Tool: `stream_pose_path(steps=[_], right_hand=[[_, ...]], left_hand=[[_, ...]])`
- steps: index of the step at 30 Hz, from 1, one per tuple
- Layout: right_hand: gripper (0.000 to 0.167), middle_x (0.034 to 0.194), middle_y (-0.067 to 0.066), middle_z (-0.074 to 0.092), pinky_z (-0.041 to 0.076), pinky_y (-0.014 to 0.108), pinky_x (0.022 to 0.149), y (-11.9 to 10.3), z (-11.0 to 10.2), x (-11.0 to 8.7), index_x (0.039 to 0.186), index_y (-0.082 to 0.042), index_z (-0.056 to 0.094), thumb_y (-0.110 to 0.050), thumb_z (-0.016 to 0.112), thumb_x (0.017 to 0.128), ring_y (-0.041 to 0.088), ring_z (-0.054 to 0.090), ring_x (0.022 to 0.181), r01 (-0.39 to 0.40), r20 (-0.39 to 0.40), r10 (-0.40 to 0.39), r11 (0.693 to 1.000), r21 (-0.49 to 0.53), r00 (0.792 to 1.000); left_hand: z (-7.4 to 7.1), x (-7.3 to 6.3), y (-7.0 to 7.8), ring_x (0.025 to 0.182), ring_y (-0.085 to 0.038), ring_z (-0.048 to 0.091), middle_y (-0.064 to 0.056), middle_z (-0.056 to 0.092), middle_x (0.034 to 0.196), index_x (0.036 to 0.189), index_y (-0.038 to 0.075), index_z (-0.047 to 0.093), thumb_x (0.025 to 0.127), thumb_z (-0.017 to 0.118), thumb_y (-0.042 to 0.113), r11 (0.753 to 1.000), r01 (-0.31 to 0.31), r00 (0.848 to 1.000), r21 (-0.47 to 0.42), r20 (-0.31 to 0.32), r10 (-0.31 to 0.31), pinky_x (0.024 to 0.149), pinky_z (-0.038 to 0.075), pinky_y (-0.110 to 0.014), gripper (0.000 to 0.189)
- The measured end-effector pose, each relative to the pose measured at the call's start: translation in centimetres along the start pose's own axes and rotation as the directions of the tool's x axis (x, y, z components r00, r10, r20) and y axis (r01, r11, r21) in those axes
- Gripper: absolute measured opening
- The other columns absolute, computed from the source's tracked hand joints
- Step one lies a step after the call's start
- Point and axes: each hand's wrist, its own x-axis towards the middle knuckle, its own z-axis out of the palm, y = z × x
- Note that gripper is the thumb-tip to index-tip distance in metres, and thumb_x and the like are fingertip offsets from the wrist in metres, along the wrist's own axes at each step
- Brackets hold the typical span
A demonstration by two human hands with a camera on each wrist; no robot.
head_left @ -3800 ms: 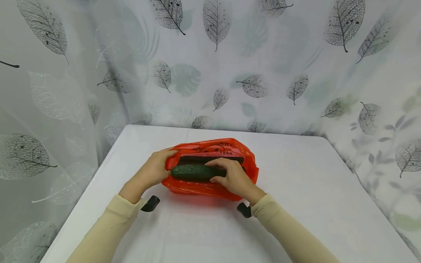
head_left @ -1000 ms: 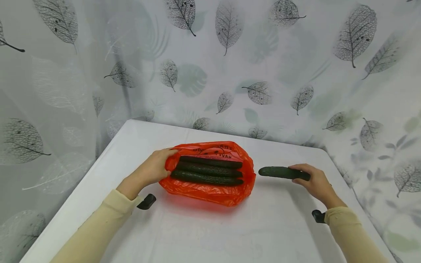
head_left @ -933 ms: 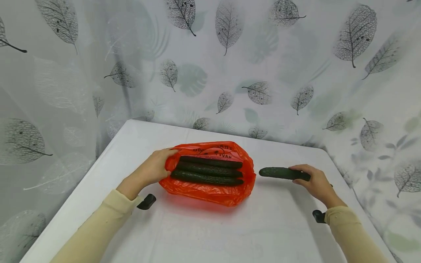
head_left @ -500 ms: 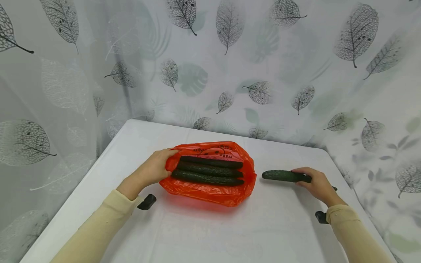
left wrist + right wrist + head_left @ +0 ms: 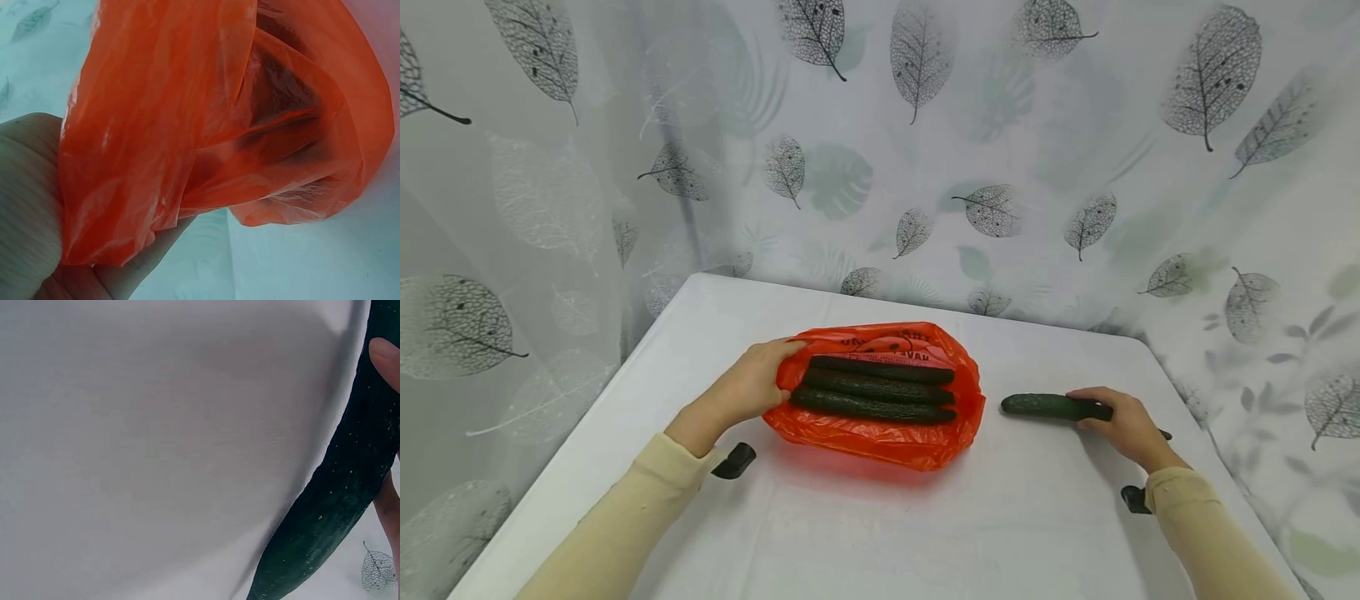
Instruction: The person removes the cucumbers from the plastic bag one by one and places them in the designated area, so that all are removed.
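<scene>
In the head view, my left hand [image 5: 743, 386] holds the left edge of a red plastic bag [image 5: 865, 451], thumb and fingers on its mouth. The left wrist view shows that thumb and fingers around a fold of the bag [image 5: 137, 131]. Inside lie three long dark green cucumbers [image 5: 877, 387], side by side. To the right of the bag, my right hand [image 5: 1131, 429] grips another cucumber [image 5: 1037, 406], whose near end points at the bag. In the right wrist view this cucumber [image 5: 337, 487] lies close along its shadow on the white surface, a thumb across it.
The white table [image 5: 880, 542] carries the bag near its middle, and its right edge runs close to my right forearm. A leaf-printed curtain [image 5: 910, 150] hangs behind and along both sides. A black wrist device [image 5: 734, 461] sits under the left sleeve.
Earlier my right hand gripped a cucumber inside the bag. It has since carried it out to the right and, over the last second, lowered it toward the table. My left hand stays at the bag.
</scene>
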Motion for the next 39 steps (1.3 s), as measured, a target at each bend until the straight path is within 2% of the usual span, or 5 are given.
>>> stream_pose_path(steps=[17,22,26,31,39], right_hand=[[0.052,0.136,0.028,0.057,0.038,0.067,0.1,0.1,0.5,0.2,0.132,-0.005,0.065,-0.008,0.081,0.083,0.054,0.045,0.128,-0.036,0.029,0.038,0.997,-0.064,0.999],[0.058,0.139,0.028,0.055,0.037,0.069,0.101,0.1,0.4,0.2,0.135,-0.006,0.063,-0.015,0.084,0.082,0.055,0.043,0.13,-0.057,0.037,0.058,0.997,-0.05,0.998],[0.065,0.142,0.026,0.053,0.035,0.07,0.101,-0.3,0.3,0.1,0.139,-0.007,0.06,-0.031,0.084,0.083,0.053,0.04,0.133,-0.078,0.045,0.079,0.997,-0.02,0.996],[0.071,0.146,0.022,0.05,0.033,0.071,0.102,-1.6,0.0,0.3,0.145,-0.01,0.055,-0.051,0.072,0.09,0.051,0.036,0.137,-0.1,0.036,0.1,0.995,0.004,0.994],[0.065,0.145,0.016,0.051,0.033,0.071,0.102,-6.9,-0.2,2.6,0.145,-0.015,0.055,-0.05,0.069,0.093,0.044,0.041,0.136,-0.015,-0.096,0.018,0.999,0.031,0.995]], left_hand=[[0.0,0.4,-0.2,0.122,-0.044,0.055,-0.025,0.056,0.139,0.141,-0.007,0.051,0.077,0.077,-0.009,1.0,-0.002,1.0,0.008,0.004,0.002,0.098,0.049,-0.055,0.069],[0.0,0.3,-0.2,0.121,-0.043,0.055,-0.026,0.056,0.138,0.141,-0.007,0.051,0.077,0.077,-0.009,1.0,-0.006,1.0,0.003,0.0,0.006,0.098,0.05,-0.055,0.069],[0.0,0.3,-0.2,0.121,-0.043,0.055,-0.026,0.056,0.138,0.141,-0.008,0.051,0.078,0.076,-0.009,1.0,-0.006,1.0,-0.001,0.002,0.006,0.098,0.05,-0.054,0.069],[0.0,0.3,-0.2,0.125,-0.044,0.053,-0.026,0.055,0.139,0.142,-0.007,0.05,0.078,0.076,-0.009,1.0,0.002,1.0,0.002,0.007,-0.002,0.102,0.046,-0.056,0.07],[0.1,0.4,-0.1,0.124,-0.044,0.053,-0.026,0.055,0.14,0.143,-0.007,0.05,0.078,0.077,-0.008,1.0,0.018,1.0,0.008,0.016,-0.018,0.102,0.046,-0.056,0.07]])
